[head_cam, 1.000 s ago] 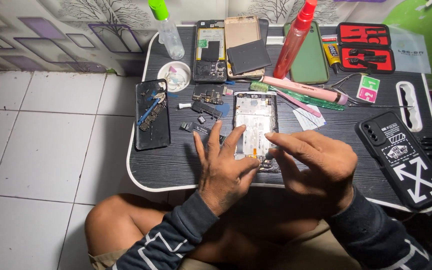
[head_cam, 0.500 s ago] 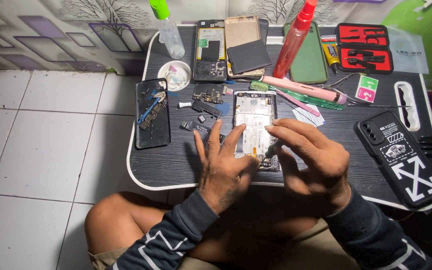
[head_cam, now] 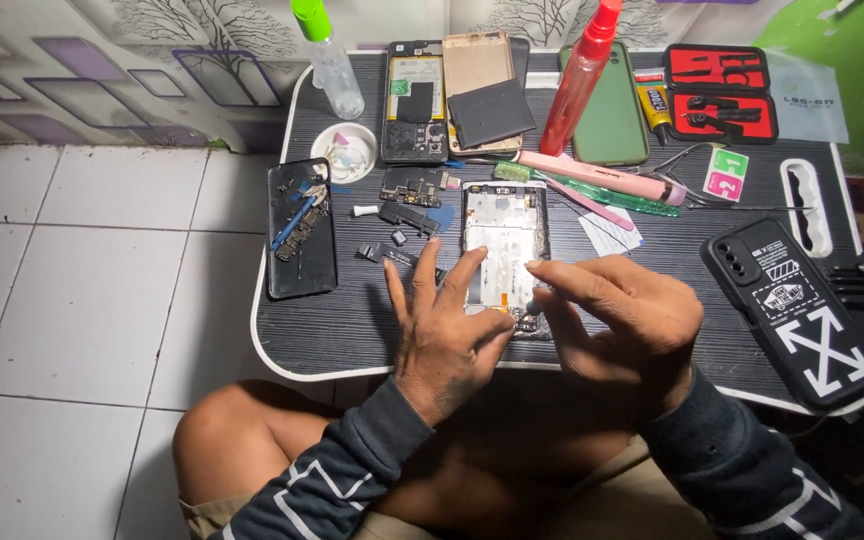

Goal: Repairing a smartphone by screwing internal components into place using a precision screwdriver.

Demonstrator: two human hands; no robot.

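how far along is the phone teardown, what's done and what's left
Done: the opened phone frame lies stripped on the small black table, with loose circuit parts and a back cover set aside to its left. In hand: the left hand steadies the frame's lower end, and the right hand works a fingertip there. Left: nothing looks refitted, so reassembly seems untouched.

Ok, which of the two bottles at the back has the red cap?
The right-hand bottle, red and leaning beside the green phone case; the other bottle is clear with a green cap.
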